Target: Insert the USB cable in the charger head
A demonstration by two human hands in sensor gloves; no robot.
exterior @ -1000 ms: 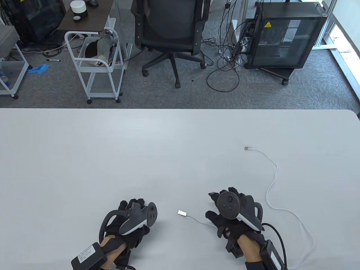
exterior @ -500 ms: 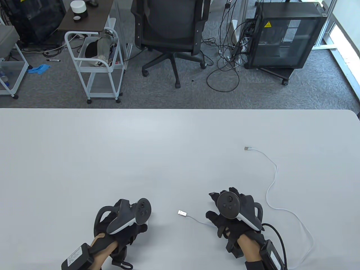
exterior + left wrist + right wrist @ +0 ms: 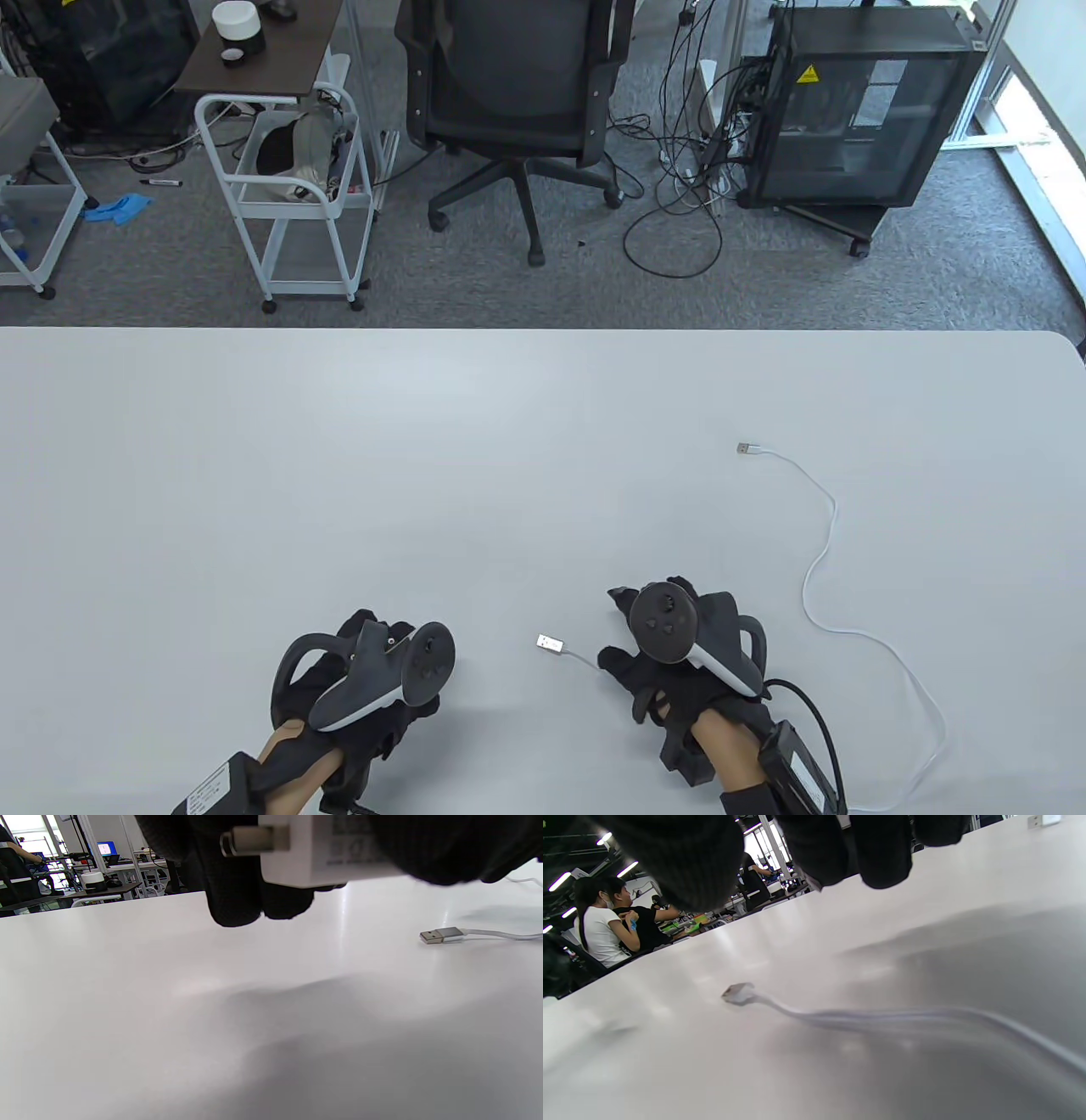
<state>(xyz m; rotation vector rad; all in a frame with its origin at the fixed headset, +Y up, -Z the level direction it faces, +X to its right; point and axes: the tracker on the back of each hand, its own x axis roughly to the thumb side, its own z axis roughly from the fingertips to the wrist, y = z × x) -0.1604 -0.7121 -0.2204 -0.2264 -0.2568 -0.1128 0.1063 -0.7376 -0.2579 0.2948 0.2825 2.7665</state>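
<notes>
left hand (image 3: pixel 365 679) curled (gripping); right hand (image 3: pixel 670 658) hovering, fingers loose.

**Charger held above the surface**

The left hand (image 3: pixel 424 844) fills the top edge, its black gloved fingers (image 3: pixel 233 895) wrapped around a white charger (image 3: pixel 314 861). A metal prong (image 3: pixel 252 841) juts from the charger's left side, pointing left. The charger is clear of the white surface (image 3: pixel 169 1018), and a soft shadow lies beneath it. To the right, a USB plug (image 3: pixel 439 935) lies flat on the surface, its metal end facing left, with its white cable (image 3: pixel 505 935) trailing off the right edge. Plug and charger are apart. Far left, blurred office furniture shows beyond the surface.
</notes>
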